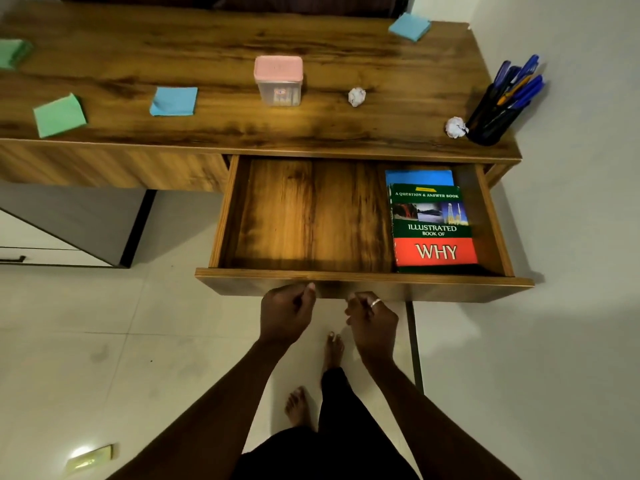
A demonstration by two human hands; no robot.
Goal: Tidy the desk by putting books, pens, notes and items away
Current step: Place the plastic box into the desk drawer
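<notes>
Head view shows you the wooden desk (242, 46) running left to right, with its drawer (363, 280) pulled out toward you on the right half. In the drawer's right end lie two books stacked flat, long axes pointing from you toward the desk: the green-and-red book (433, 230) on top, title reading upright to you, and a blue book (419, 176) under it, only its far edge showing.

Your two bare forearms reach forward and down. Your left hand (285, 315) and right hand (374, 322) sit just below the drawer's front panel, knuckles up, fingers curled loosely inward and gripping nothing; whether the fingertips touch the panel you cannot tell. A ring shows on the right hand.

On the desktop you have four sticky-note pads: two green (59, 116) (12, 53) at the left, two blue (174, 101) (409, 26). One pink-lidded clear box (278, 81) stands mid-desk. One black pen holder (491, 119) full of blue pens stands at the right front corner. Two crumpled paper balls (356, 97) (455, 127) lie nearby, the second touching the holder.
</notes>
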